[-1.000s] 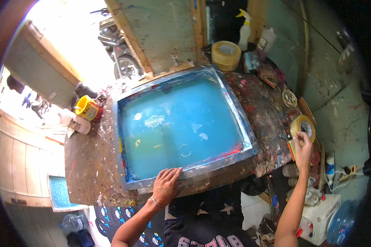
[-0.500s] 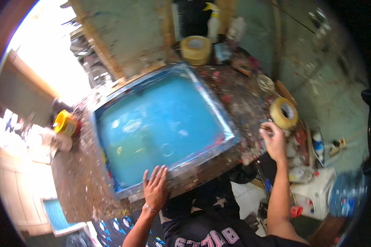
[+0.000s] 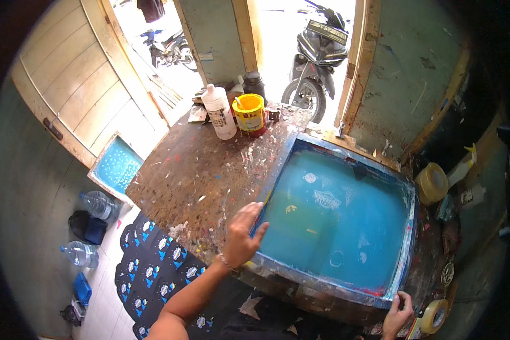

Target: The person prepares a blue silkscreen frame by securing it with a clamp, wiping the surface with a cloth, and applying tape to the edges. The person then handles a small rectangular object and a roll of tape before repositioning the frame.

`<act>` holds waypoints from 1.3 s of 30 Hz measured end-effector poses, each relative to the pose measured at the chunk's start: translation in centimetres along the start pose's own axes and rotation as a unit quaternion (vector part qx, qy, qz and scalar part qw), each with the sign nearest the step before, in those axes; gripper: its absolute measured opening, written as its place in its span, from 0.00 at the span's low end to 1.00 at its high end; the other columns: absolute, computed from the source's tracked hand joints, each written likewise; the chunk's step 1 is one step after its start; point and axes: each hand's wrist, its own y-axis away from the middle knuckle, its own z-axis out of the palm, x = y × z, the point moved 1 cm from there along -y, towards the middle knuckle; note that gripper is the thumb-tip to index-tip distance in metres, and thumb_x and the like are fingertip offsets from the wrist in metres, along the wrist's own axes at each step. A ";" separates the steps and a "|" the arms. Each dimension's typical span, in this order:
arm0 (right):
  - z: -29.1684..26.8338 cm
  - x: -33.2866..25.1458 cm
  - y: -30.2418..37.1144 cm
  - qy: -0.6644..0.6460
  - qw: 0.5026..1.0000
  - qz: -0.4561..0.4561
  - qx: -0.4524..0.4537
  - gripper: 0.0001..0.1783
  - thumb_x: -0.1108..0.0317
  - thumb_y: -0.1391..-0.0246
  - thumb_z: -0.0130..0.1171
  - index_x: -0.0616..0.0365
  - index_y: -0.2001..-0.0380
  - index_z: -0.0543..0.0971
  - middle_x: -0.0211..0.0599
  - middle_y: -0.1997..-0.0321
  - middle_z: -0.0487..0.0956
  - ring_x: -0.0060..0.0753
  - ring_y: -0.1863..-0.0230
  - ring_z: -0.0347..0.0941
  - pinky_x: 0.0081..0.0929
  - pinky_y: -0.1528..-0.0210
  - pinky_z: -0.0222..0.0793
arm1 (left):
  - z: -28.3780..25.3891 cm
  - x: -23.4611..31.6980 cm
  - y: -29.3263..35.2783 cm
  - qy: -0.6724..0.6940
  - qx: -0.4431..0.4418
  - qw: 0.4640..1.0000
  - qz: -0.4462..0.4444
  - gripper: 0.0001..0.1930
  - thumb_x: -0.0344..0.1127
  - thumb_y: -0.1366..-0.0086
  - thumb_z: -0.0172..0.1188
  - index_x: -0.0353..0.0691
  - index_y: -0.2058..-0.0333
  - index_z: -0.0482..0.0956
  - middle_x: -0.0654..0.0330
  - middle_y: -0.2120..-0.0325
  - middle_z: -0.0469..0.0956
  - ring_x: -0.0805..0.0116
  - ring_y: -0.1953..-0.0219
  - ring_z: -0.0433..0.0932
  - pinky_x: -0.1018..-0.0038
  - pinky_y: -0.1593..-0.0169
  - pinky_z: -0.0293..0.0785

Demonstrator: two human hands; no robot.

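Observation:
A screen-printing frame (image 3: 411, 238) with blue mesh and faint pale designs lies on a paint-stained table. At its left edge is my left hand (image 3: 241, 238), fingers stretched and thumb apart, wearing a bracelet on the wrist. The fingertips reach the frame's side. My right hand (image 3: 398, 317) is at the near right corner, its bent fingers and thumb closed about the frame's edge. A roll of tape (image 3: 434, 316) stands just to the right of that hand.
On the table's far side stand a white bottle (image 3: 219, 112), a yellow tub (image 3: 249, 115) and a dark jar (image 3: 254, 86). Another tape roll (image 3: 431, 183) and a spray bottle (image 3: 463, 165) are at right. Patterned dark fabric (image 3: 153, 272) hangs below the table's left edge.
My view has swung left, bringing in the door and a motorbike. My right hand has moved from beside the tape roll to the frame's corner; my left hand is now at its left side.

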 end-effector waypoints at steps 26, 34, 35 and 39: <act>57.5 -41.0 -30.8 0.035 0.832 -0.490 -0.259 0.09 0.71 0.51 0.56 0.61 0.67 0.81 0.54 0.68 0.81 0.56 0.64 0.79 0.45 0.60 0.74 | 1.2 -8.1 1.3 0.199 -0.178 0.937 -0.227 0.41 0.33 0.43 0.64 0.36 0.33 0.54 0.49 0.35 0.62 0.53 0.33 0.62 0.55 0.28 0.34; 44.3 -41.0 -34.6 -0.097 0.906 -0.285 -0.296 0.22 0.56 0.44 0.62 0.65 0.56 0.80 0.37 0.64 0.83 0.29 0.66 0.80 0.28 0.63 0.72 | 0.9 -7.7 1.1 0.194 -0.161 0.944 -0.211 0.43 0.33 0.45 0.67 0.35 0.33 0.55 0.46 0.36 0.63 0.52 0.33 0.61 0.58 0.28 0.40; 41.3 -39.6 -34.2 -0.218 0.875 -0.249 -0.354 0.21 0.58 0.43 0.62 0.67 0.55 0.79 0.37 0.63 0.83 0.29 0.66 0.81 0.26 0.63 0.73 | 0.7 -7.4 1.0 0.193 -0.154 0.947 -0.205 0.43 0.33 0.45 0.67 0.34 0.33 0.55 0.46 0.36 0.63 0.51 0.33 0.60 0.59 0.28 0.42; 31.5 -34.8 -32.5 -0.433 0.787 -0.103 -0.428 0.15 0.67 0.40 0.59 0.67 0.53 0.78 0.36 0.63 0.82 0.28 0.65 0.81 0.25 0.61 0.82 | -0.9 -5.4 -1.3 0.144 -0.083 0.962 -0.217 0.42 0.32 0.46 0.67 0.30 0.35 0.57 0.42 0.38 0.64 0.47 0.34 0.62 0.60 0.33 0.57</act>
